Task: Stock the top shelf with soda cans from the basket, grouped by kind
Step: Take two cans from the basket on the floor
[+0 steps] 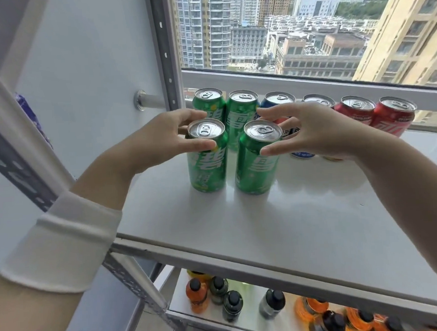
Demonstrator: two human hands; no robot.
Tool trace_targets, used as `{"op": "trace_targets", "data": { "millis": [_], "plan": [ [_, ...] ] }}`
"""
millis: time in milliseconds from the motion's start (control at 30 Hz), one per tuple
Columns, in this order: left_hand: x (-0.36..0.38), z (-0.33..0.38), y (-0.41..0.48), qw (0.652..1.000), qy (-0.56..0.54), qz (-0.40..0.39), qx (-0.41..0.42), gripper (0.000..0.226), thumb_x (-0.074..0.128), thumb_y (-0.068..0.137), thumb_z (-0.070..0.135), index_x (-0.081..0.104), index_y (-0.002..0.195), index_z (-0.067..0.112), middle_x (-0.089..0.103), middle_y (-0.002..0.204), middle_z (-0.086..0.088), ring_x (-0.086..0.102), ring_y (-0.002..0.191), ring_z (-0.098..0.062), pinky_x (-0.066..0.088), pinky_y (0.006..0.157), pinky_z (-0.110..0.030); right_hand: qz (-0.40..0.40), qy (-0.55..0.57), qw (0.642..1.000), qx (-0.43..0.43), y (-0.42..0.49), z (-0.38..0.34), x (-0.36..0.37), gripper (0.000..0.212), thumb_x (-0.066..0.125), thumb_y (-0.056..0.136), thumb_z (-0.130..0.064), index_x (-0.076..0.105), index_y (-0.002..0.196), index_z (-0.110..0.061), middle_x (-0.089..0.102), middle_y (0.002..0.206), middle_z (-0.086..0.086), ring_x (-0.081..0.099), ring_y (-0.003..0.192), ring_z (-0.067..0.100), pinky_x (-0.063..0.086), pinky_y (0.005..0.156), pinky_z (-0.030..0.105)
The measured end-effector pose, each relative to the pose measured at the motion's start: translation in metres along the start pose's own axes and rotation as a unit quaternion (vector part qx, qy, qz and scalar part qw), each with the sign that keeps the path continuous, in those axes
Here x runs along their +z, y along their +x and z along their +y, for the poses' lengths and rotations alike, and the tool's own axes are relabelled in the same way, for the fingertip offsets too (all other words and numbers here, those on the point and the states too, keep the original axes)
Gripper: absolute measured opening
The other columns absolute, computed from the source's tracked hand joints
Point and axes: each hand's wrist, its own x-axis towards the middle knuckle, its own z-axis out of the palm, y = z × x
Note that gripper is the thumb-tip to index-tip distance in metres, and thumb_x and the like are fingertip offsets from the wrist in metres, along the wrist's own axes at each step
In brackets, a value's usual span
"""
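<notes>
On the top shelf point(291, 224), between the hands, both upright in front of the back green pair point(242, 111): left green can point(207, 171) pinched near its rim by the left hand point(160, 138), right green can point(257, 168) loosely ringed by the spread right hand point(317, 132), grip unclear.

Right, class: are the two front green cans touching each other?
Apart. The head view shows a strip of white shelf between the front-left green can and the front-right green can.
</notes>
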Motion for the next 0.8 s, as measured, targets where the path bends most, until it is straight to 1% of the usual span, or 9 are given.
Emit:
{"op": "trace_targets", "data": {
  "millis": [133, 200, 233, 267, 367, 433, 533, 633, 800],
  "plan": [
    [0.0, 0.001, 0.003, 1.0, -0.022, 0.015, -0.003, 0.054, 0.074, 0.07, 0.02, 0.055, 0.121, 0.016, 0.066, 0.102, 0.008, 0.061, 0.091, 0.006, 0.049, 0.071, -0.007, 0.061, 0.011, 0.998, -0.011, 0.005, 0.002, 0.007, 0.064, 0.079, 0.062, -0.038, 0.059, 0.122, -0.029, 0.063, 0.115, -0.011, 0.061, 0.096, 0.01, 0.044, 0.076, 0.015],
    [-0.002, 0.001, 0.006, 0.999, -0.036, 0.019, -0.009, 0.05, 0.074, 0.072, 0.014, 0.056, 0.119, 0.015, 0.067, 0.099, 0.006, 0.063, 0.083, 0.005, 0.05, 0.068, -0.008, 0.086, 0.05, 0.995, -0.005, 0.007, 0.004, 0.009, 0.061, 0.081, 0.061, -0.036, 0.062, 0.119, -0.03, 0.066, 0.107, -0.012, 0.062, 0.089, 0.006, 0.045, 0.069, 0.006],
    [-0.002, 0.001, 0.008, 0.999, -0.038, 0.022, -0.012, 0.05, 0.074, 0.072, 0.014, 0.056, 0.119, 0.014, 0.068, 0.098, 0.005, 0.064, 0.083, 0.004, 0.051, 0.068, -0.008, 0.094, 0.062, 0.994, -0.005, 0.009, 0.004, 0.01, 0.059, 0.081, 0.062, -0.035, 0.062, 0.118, -0.03, 0.066, 0.105, -0.013, 0.062, 0.085, 0.003, 0.045, 0.069, 0.005],
    [-0.002, 0.002, 0.011, 0.999, -0.036, 0.027, -0.014, 0.05, 0.075, 0.072, 0.014, 0.056, 0.119, 0.014, 0.068, 0.097, 0.005, 0.064, 0.084, 0.002, 0.051, 0.069, -0.009, 0.1, 0.07, 0.993, -0.005, 0.012, 0.004, 0.012, 0.058, 0.082, 0.062, -0.034, 0.062, 0.117, -0.031, 0.066, 0.105, -0.012, 0.062, 0.081, 0.003, 0.047, 0.071, 0.007],
    [-0.002, 0.004, 0.019, 0.998, -0.033, 0.05, -0.016, 0.054, 0.077, 0.071, 0.015, 0.056, 0.121, 0.013, 0.067, 0.094, 0.006, 0.063, 0.088, -0.001, 0.05, 0.073, -0.011, 0.127, 0.078, 0.989, -0.005, 0.023, 0.002, 0.018, 0.054, 0.082, 0.062, -0.036, 0.059, 0.11, -0.031, 0.066, 0.106, -0.011, 0.064, 0.085, 0.014, 0.052, 0.084, 0.033],
    [-0.002, 0.004, 0.024, 0.997, -0.04, 0.058, -0.022, 0.057, 0.077, 0.071, 0.014, 0.055, 0.124, 0.01, 0.067, 0.098, 0.002, 0.063, 0.093, -0.008, 0.049, 0.076, -0.015, 0.143, 0.075, 0.987, -0.003, 0.03, 0.001, 0.021, 0.051, 0.082, 0.062, -0.037, 0.058, 0.106, -0.03, 0.065, 0.104, -0.01, 0.063, 0.089, 0.016, 0.051, 0.086, 0.041],
    [-0.003, 0.001, 0.029, 0.997, -0.045, 0.055, -0.036, 0.057, 0.076, 0.072, 0.014, 0.054, 0.125, 0.009, 0.066, 0.105, -0.005, 0.062, 0.1, -0.015, 0.049, 0.076, -0.019, 0.152, 0.065, 0.986, -0.001, 0.039, 0.0, 0.022, 0.049, 0.082, 0.063, -0.037, 0.058, 0.104, -0.028, 0.065, 0.103, -0.01, 0.06, 0.093, 0.016, 0.05, 0.086, 0.042],
    [-0.005, 0.0, 0.032, 0.996, -0.052, 0.054, -0.045, 0.057, 0.075, 0.073, 0.015, 0.053, 0.125, 0.01, 0.065, 0.108, -0.006, 0.06, 0.106, -0.018, 0.052, 0.083, -0.026, 0.154, 0.056, 0.986, 0.003, 0.044, -0.001, 0.023, 0.049, 0.081, 0.064, -0.037, 0.057, 0.104, -0.026, 0.063, 0.102, -0.01, 0.059, 0.097, 0.018, 0.048, 0.088, 0.041],
    [-0.006, -0.002, 0.037, 0.995, -0.048, 0.067, -0.055, 0.058, 0.076, 0.072, 0.017, 0.054, 0.125, 0.01, 0.063, 0.11, -0.006, 0.059, 0.108, -0.02, 0.051, 0.093, -0.037, 0.164, 0.041, 0.986, 0.011, 0.049, -0.001, 0.026, 0.047, 0.079, 0.065, -0.04, 0.055, 0.102, -0.023, 0.058, 0.1, -0.009, 0.057, 0.096, 0.016, 0.043, 0.081, 0.029]
  ]
}}
